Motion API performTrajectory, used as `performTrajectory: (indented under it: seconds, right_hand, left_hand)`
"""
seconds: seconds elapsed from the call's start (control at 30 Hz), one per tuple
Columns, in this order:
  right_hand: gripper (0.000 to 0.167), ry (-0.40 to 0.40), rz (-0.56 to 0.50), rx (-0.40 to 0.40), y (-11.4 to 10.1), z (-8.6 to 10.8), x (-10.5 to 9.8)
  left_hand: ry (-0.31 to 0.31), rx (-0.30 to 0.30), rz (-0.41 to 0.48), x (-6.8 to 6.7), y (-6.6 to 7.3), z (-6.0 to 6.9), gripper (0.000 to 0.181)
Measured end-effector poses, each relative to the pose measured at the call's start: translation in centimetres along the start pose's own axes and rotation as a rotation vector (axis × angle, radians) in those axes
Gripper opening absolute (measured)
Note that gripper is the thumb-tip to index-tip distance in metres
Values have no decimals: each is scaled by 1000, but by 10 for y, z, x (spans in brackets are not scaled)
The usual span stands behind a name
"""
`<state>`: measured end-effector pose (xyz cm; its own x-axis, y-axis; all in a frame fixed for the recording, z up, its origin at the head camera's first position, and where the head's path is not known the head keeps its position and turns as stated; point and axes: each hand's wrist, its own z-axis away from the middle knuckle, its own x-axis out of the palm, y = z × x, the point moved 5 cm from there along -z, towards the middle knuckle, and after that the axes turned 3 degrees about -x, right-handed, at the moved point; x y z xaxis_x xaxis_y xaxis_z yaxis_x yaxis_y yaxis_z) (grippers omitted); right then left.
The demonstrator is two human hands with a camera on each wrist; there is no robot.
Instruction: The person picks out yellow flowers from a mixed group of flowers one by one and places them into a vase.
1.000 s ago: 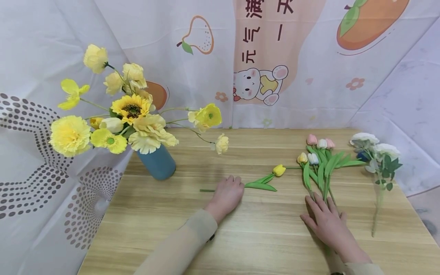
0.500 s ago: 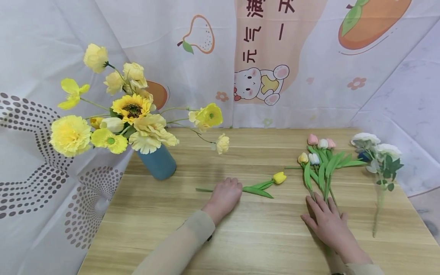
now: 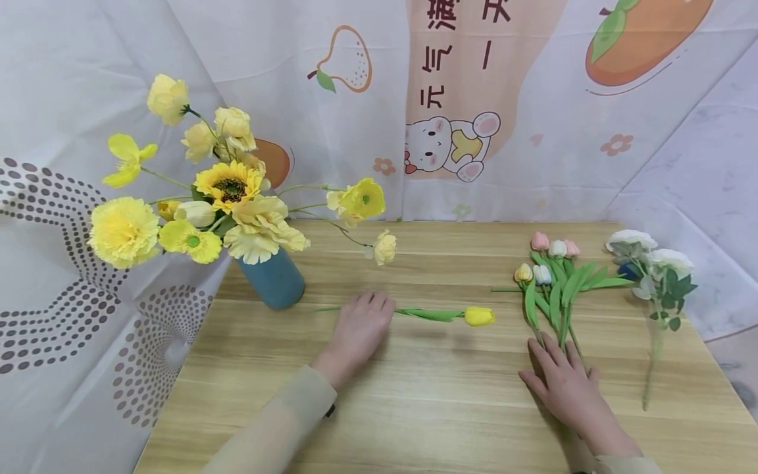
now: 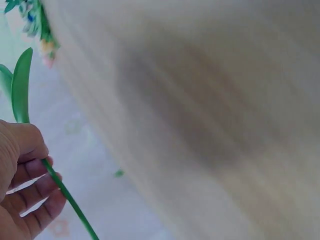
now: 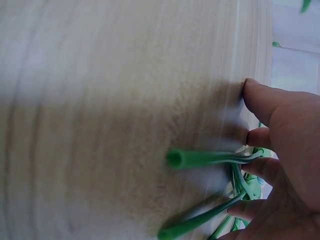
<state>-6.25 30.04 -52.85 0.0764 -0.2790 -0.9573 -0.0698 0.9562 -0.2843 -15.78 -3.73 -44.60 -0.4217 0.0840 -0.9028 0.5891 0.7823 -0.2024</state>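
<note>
My left hand [image 3: 360, 326] pinches the stem of a yellow tulip [image 3: 478, 316] between thumb and fingers. The tulip lies level above the table, its flower pointing right and a shadow under it. In the left wrist view, the green stem [image 4: 72, 202] runs past the fingertips. My right hand [image 3: 564, 388] rests over the lower stems of several pink, white and yellow tulips [image 3: 556, 283], its fingers spread. Two hollow stem ends [image 5: 200, 158] show in the right wrist view beneath that hand. No grip on them is visible.
At the back left of the wooden table [image 3: 438, 408] stands a blue vase [image 3: 272, 282] full of yellow flowers, some reaching out to the right. White artificial flowers [image 3: 669, 262] on a long stem lie at the right. A printed cloth [image 3: 355, 131] hangs behind.
My left hand has moved left and slightly away from me with the yellow tulip, which has come up off the table and levelled out. The right hand stays on the stems.
</note>
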Motion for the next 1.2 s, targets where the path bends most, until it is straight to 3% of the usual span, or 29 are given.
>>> performTrajectory:
  seconds: [0.13,0.4,0.6,0.7,1.07,1.2]
  right_hand:
    - [67,1,-2,-1,0,0,0]
    - [66,7,-6,-4,-1,0,-2]
    - [66,14,-3,-4,-2,1,-2]
    - [66,14,-2,-1,-2,1,-2]
    - [65,-5,-4,12,-1,1,0]
    - [65,-7,-9,11,-1,1,1]
  left_hand:
    - [168,5,13,-26,-21,0,20]
    - [448,-10,42,-82,-60,-8,14]
    - [632,-30,63,-110,-83,-15,13]
    - [679,-44,63,-117,-92,-16,14]
    - [701,-201,86,-113,-127,-8,10]
    - [742,-254,130,-117,-135,-7,10]
